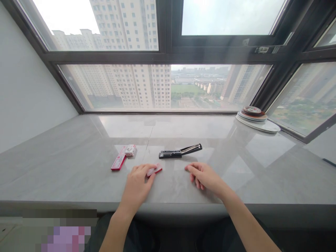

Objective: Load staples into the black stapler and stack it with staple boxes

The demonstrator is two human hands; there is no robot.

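My left hand (138, 182) rests on the counter, its thumb and fingers closed around a small red-and-white box (156, 170) that looks like a staple box. To the right, my right hand (203, 175) hovers low over or touches the counter, fingers curled and thumb pressed against the index finger. Whether anything is pinched there is too small to tell. Beyond both hands lies a black stapler (171, 154), its top arm swung up and open toward the right, showing the metal channel.
Left of my left hand lie a flat pink-and-white box (119, 159) and a small white box (130, 150) touching it. Stacked plates (258, 120) stand at the back right by the window. A dark thin object (329, 162) lies at the right edge. The counter's front edge (168, 206) is near me.
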